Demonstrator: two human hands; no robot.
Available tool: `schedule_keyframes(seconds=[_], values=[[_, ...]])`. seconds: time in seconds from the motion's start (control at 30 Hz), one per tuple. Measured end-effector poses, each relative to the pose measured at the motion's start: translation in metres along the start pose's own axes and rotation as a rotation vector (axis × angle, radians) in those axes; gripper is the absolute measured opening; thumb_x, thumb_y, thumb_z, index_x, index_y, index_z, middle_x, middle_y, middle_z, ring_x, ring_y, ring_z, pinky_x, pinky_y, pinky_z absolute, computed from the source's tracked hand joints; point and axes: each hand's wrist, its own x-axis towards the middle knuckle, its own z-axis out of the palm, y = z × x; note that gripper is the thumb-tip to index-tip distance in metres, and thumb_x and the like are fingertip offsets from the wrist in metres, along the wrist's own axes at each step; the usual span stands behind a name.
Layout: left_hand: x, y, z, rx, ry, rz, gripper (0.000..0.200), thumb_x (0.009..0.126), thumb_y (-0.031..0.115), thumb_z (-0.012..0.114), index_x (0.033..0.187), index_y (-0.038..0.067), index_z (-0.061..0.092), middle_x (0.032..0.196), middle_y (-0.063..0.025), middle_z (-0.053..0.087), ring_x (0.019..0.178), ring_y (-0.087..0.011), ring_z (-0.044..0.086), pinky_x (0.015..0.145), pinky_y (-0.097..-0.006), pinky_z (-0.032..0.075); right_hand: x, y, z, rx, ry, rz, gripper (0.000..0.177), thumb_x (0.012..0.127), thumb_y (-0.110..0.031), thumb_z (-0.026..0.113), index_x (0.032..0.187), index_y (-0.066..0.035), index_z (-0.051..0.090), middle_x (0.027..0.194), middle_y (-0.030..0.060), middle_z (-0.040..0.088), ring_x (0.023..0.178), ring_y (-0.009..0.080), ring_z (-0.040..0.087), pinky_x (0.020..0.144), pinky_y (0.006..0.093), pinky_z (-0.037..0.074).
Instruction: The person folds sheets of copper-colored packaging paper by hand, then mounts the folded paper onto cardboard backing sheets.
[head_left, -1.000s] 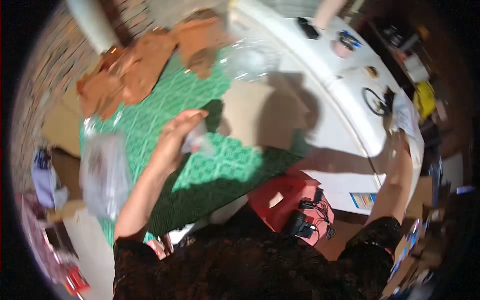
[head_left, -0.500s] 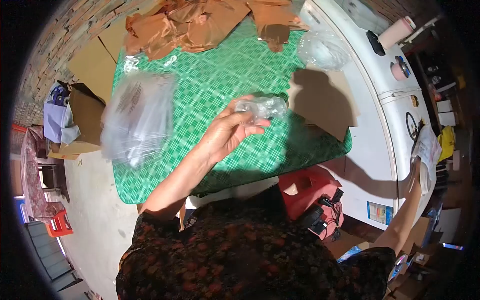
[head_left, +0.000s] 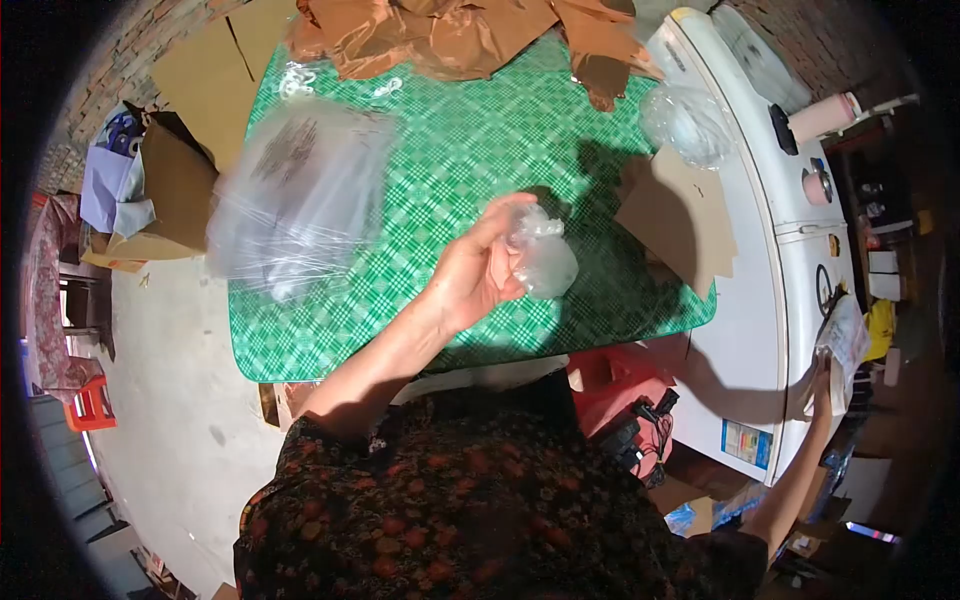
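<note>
My left hand (head_left: 468, 275) is closed around a crumpled clear plastic bag (head_left: 545, 265), held above the green checked tablecloth (head_left: 460, 150). The bunched plastic sticks out past the fingertips. Far to the right, my right hand (head_left: 821, 382) is against a white printed bag (head_left: 842, 340) beside the white appliance. Its fingers are mostly hidden there, so their grip does not show. Left of my left hand lies a stack of clear plastic bags (head_left: 300, 190) on the table.
Brown wrapping sheets (head_left: 430, 35) lie along the table's far side. A clear plastic bundle (head_left: 688, 122) and a flat cardboard piece (head_left: 680, 215) are at its right. The white appliance (head_left: 745, 330) borders it. An open cardboard box (head_left: 175, 190) stands left; a red bag (head_left: 620, 385) is below.
The view has shifted slightly. In my left hand the plastic has gone from stretched sideways to a rounder bunch hanging lower. My right hand stays at the white bag, a little lower in view.
</note>
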Motion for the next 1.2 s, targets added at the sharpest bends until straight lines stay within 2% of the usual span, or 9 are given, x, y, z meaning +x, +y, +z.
schedule_keyframes(seconds=[0.2, 0.33, 0.4, 0.5, 0.67, 0.73, 0.87, 1.0, 1.2], values=[[0.006, -0.008, -0.005, -0.05, -0.001, 0.065, 0.034, 0.109, 0.031, 0.041, 0.134, 0.013, 0.056, 0.109, -0.0051, 0.069, 0.095, -0.0182, 0.069, 0.084, -0.0369, 0.059, -0.044, -0.022, 0.014, -0.166, -0.012, -0.059, 0.057, 0.096, -0.002, 0.054, 0.15, 0.005, 0.039, 0.152, 0.0287, 0.044, 0.146, 0.0362, 0.038, 0.12, 0.0424, 0.034], [0.001, -0.008, 0.007, -0.041, 0.05, 0.05, 0.035, 0.107, 0.031, 0.043, 0.132, 0.011, 0.057, 0.106, -0.0051, 0.07, 0.095, -0.0188, 0.068, 0.085, -0.0374, 0.059, -0.03, -0.177, -0.059, -0.346, -0.242, 0.282, 0.045, 0.096, -0.007, 0.059, 0.14, 0.004, 0.054, 0.137, 0.0279, 0.06, 0.125, 0.0409, 0.059, 0.106, 0.0474, 0.047], [-0.001, -0.007, 0.016, -0.022, 0.092, 0.041, 0.035, 0.107, 0.03, 0.043, 0.132, 0.01, 0.058, 0.106, -0.0051, 0.069, 0.095, -0.0188, 0.068, 0.084, -0.0371, 0.059, -0.006, -0.276, -0.101, -0.088, -0.184, 0.206, 0.028, 0.101, -0.015, 0.057, 0.121, 0.0, 0.07, 0.116, 0.0229, 0.072, 0.098, 0.037, 0.072, 0.084, 0.0448, 0.057], [-0.005, -0.015, 0.021, -0.015, 0.06, 0.021, 0.036, 0.107, 0.03, 0.044, 0.133, 0.01, 0.058, 0.107, -0.0048, 0.069, 0.094, -0.0189, 0.068, 0.084, -0.0369, 0.059, 0.02, -0.384, -0.097, 0.505, -0.019, 0.04, 0.029, 0.101, -0.014, 0.059, 0.129, -0.005, 0.067, 0.117, 0.0153, 0.072, 0.105, 0.0224, 0.07, 0.082, 0.0351, 0.057], [-0.013, -0.037, 0.012, -0.042, 0.031, -0.047, 0.036, 0.107, 0.031, 0.047, 0.135, 0.01, 0.057, 0.108, -0.0046, 0.068, 0.094, -0.0168, 0.067, 0.083, -0.0356, 0.059, 0.049, -0.522, -0.061, 0.926, 0.053, -0.47, 0.029, 0.089, -0.006, 0.073, 0.116, -0.003, 0.065, 0.098, 0.0147, 0.069, 0.088, 0.0295, 0.07, 0.076, 0.0355, 0.057], [-0.021, -0.039, 0.0, -0.066, 0.004, -0.058, 0.035, 0.107, 0.032, 0.049, 0.134, 0.01, 0.058, 0.109, -0.0047, 0.068, 0.094, -0.0156, 0.067, 0.083, -0.0346, 0.059, 0.056, -0.538, -0.044, 1.021, 0.074, -0.554, 0.021, 0.09, -0.005, 0.071, 0.11, -0.003, 0.064, 0.093, 0.0141, 0.068, 0.082, 0.0293, 0.069, 0.073, 0.0359, 0.056], [-0.039, -0.033, 0.008, 0.053, 0.192, -0.148, 0.031, 0.107, 0.038, 0.045, 0.127, 0.016, 0.056, 0.085, 0.0051, 0.058, 0.061, -0.007, 0.042, 0.051, -0.0256, 0.028, 0.063, -0.544, -0.061, 1.151, -0.097, -0.431, 0.012, 0.093, -0.004, 0.067, 0.103, -0.003, 0.061, 0.089, 0.0135, 0.067, 0.076, 0.0284, 0.069, 0.069, 0.0365, 0.055], [-0.046, -0.03, -0.003, 0.157, -0.045, -0.326, 0.028, 0.107, 0.036, 0.042, 0.121, 0.015, 0.053, 0.07, 0.0014, 0.049, 0.055, -0.0093, 0.039, 0.048, -0.026, 0.025, 0.074, -0.551, -0.036, 1.023, 0.159, -0.48, 0.01, 0.095, -0.003, 0.061, 0.105, -0.003, 0.061, 0.09, 0.0151, 0.067, 0.077, 0.0327, 0.068, 0.069, 0.0384, 0.054], [-0.052, -0.033, 0.003, 0.141, 0.03, -0.257, 0.035, 0.108, 0.038, 0.037, 0.126, 0.013, 0.053, 0.068, -0.0006, 0.045, 0.054, -0.0115, 0.035, 0.05, -0.0273, 0.027, 0.075, -0.555, -0.021, 0.76, 0.284, -0.509, 0.025, 0.089, 0.001, 0.064, 0.113, -0.004, 0.061, 0.104, 0.0161, 0.066, 0.09, 0.0327, 0.068, 0.08, 0.0411, 0.054]])
